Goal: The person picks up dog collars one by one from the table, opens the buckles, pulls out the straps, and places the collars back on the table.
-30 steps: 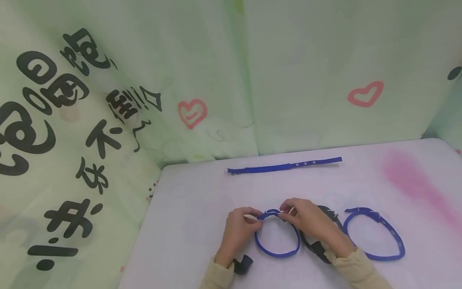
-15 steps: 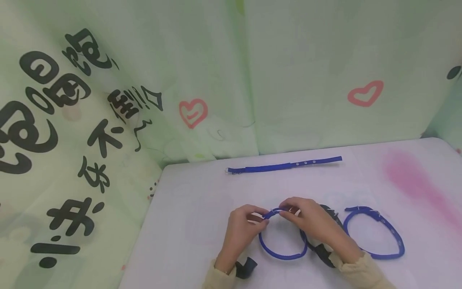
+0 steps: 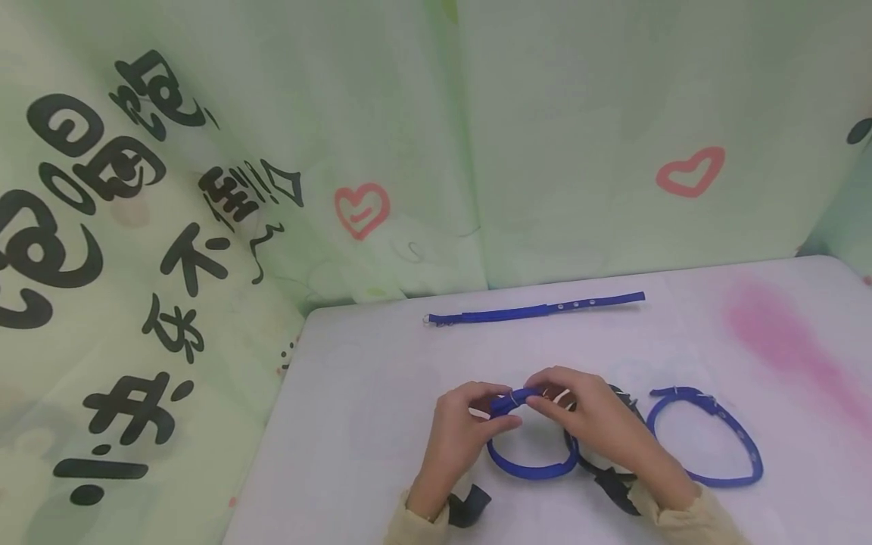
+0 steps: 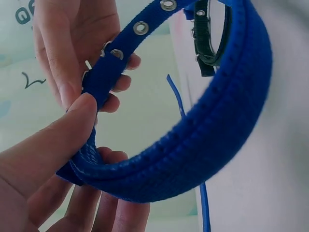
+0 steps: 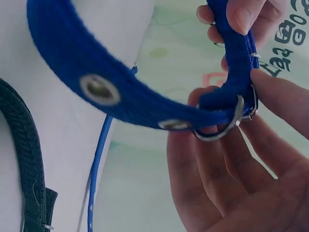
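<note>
Blue looped collar (image 3: 534,472) bridges both hands (image 3: 451,437), gripped by each.

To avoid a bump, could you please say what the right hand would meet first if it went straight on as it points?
The right hand points toward the left hand, so past the blue collar both hold, it would likely meet that hand first, though depth is unclear.

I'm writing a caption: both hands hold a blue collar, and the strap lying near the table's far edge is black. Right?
No: the head view shows that strap is blue, not black. The left hand and right hand do hold a blue collar.
</note>
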A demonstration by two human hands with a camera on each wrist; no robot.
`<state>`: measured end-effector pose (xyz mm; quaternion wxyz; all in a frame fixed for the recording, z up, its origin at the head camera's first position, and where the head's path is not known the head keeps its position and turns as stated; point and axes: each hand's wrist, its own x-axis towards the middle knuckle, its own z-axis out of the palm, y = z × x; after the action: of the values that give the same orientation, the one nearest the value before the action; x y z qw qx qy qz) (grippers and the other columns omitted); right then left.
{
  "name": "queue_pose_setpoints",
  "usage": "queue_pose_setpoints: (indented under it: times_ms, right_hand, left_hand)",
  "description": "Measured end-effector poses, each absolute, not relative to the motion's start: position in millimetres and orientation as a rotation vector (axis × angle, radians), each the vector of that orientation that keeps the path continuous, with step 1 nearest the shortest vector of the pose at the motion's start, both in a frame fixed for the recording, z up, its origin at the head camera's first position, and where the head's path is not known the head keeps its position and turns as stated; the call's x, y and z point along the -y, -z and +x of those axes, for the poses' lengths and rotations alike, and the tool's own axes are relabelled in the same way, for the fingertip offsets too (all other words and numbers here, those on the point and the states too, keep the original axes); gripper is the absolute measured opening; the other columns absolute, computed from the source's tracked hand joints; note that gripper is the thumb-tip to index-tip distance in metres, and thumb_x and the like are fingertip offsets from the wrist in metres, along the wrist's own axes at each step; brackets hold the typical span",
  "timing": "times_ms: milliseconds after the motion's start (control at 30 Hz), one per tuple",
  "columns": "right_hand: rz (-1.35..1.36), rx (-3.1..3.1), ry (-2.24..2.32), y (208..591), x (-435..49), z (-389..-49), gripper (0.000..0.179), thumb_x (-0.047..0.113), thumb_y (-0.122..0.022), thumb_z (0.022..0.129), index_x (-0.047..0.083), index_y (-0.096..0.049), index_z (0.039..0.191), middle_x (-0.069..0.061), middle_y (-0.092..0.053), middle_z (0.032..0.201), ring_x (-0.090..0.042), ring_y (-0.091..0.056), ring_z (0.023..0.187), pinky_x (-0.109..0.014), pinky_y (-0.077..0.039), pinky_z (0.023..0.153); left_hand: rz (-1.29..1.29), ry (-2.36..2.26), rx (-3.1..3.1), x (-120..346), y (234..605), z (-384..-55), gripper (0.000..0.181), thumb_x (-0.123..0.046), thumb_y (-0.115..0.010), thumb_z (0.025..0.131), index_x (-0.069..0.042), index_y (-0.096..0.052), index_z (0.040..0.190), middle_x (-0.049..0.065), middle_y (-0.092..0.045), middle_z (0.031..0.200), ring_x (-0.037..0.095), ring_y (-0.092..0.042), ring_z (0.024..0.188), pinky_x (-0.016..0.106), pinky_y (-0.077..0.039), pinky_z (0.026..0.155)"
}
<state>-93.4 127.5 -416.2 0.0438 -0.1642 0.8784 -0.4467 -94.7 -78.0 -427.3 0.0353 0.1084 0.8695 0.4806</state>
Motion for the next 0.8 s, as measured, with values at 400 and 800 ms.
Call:
queue_pose_setpoints:
  times_ms: [400,800]
  right_hand:
    - [-0.626,-2.786,1.368,411.3,-131.4,-87.6,0.013,0.026,-0.071,0.093,0.020,-0.075,0.103,0.014,-0.065,0.090,-0.002,-0.056,0.080,-0.020,-0.053,0.065]
    - [-0.430,-2.834,1.450,409.6,-129.0,-88.4,0.011,0.019,-0.068,0.095,0.015,-0.074,0.103,0.007,-0.068,0.093,-0.007,-0.063,0.082,-0.022,-0.057,0.069]
  left_hand:
    - [0.418,-1.400,-2.649,75.6,422.2,-90.5,0.036,-0.016,-0.084,0.078,-0.022,-0.074,0.112,-0.007,-0.073,0.096,0.005,-0.067,0.085,0.027,-0.060,0.078]
    - [0.314,-1.450,-2.616,72.0,421.5,-89.3,0.036,-0.022,-0.085,0.077,-0.023,-0.073,0.112,-0.008,-0.073,0.093,0.002,-0.066,0.082,0.018,-0.057,0.072]
